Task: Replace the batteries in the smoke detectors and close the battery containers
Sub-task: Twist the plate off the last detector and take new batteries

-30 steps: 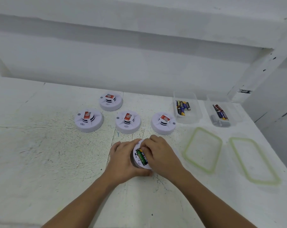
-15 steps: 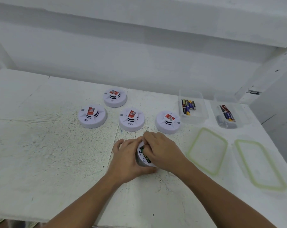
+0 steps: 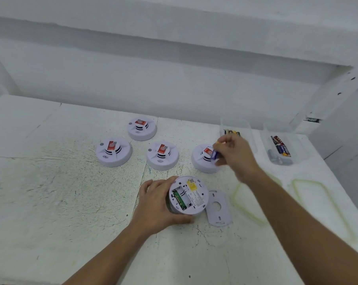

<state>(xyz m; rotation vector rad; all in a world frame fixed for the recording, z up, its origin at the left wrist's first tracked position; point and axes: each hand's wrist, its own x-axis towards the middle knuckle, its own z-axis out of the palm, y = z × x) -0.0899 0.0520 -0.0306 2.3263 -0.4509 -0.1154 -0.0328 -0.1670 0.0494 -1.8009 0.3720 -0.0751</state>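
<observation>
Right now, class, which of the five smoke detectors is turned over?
The detector in the left hand: its battery bay faces up; the other four show red stickers.

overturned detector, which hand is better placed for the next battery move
Right. The right hand pinches a battery near the battery container and is free to move; the left hand grips the overturned detector, steadying its open compartment.

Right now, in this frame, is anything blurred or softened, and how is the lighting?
Head view: the right hand and the battery it pinches are smeared by motion blur; the left hand and the opened smoke detector it holds are sharp; the green-rimmed lid near the right edge looks soft; the light is flat and even, with faint shadows and no glare.
</observation>
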